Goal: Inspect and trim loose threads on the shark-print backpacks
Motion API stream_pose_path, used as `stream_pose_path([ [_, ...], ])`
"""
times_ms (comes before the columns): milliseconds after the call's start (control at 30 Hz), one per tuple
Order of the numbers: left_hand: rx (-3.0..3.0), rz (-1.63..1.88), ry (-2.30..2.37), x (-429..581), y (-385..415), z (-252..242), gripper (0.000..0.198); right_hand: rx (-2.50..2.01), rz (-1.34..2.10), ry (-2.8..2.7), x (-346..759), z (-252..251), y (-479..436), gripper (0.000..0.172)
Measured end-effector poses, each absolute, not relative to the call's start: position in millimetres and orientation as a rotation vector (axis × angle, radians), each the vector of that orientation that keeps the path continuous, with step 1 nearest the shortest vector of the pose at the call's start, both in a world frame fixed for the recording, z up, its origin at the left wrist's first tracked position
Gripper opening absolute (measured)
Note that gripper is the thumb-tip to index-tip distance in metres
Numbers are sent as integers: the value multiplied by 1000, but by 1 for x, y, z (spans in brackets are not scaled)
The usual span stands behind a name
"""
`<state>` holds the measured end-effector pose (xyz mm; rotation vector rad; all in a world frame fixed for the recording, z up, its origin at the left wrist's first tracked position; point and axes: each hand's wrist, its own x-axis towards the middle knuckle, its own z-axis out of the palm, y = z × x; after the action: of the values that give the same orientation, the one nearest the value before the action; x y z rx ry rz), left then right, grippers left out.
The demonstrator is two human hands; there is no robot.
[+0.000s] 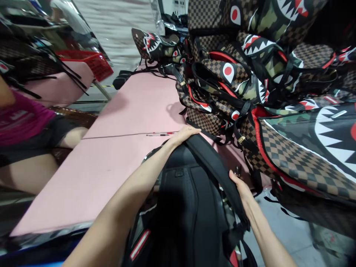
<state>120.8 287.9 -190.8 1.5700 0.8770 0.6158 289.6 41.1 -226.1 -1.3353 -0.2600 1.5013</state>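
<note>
A black padded backpack (180,207) stands in front of me, its back panel facing up toward me. My left hand (185,135) is closed over the top end of its shoulder strap (213,161), fingers pointing right. Lower on the same strap, at its right edge, my right hand (239,185) grips with the thumb showing; the other fingers are hidden behind the strap. A small dark metal tool (237,171), perhaps thread snips, pokes out by the right thumb. Whether that hand holds it I cannot tell. Camouflage fabric shows along the bag's sides.
The bag rests against a pink table (133,104), where a red pen (164,133) lies. Checkered backpacks with shark-mouth prints (230,78) are piled at the right; a large one (300,148) juts close to my right arm. A seated person (25,126) is at left, near a red crate (97,65).
</note>
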Motion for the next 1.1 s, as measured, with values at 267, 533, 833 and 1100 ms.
stream_pose_path([
  [267,1181,1283,1294,91,170,-180,35,-1234,1517,-102,283,-228,35,21],
  [533,898,934,1013,134,55,-208,41,-1236,1517,-243,274,-215,23,24],
  [833,825,1033,1035,123,62,-195,36,-1233,1468,-751,274,-217,-48,38],
  [1100,836,982,997,111,50,-197,40,-1186,1471,-632,268,-225,-63,32],
])
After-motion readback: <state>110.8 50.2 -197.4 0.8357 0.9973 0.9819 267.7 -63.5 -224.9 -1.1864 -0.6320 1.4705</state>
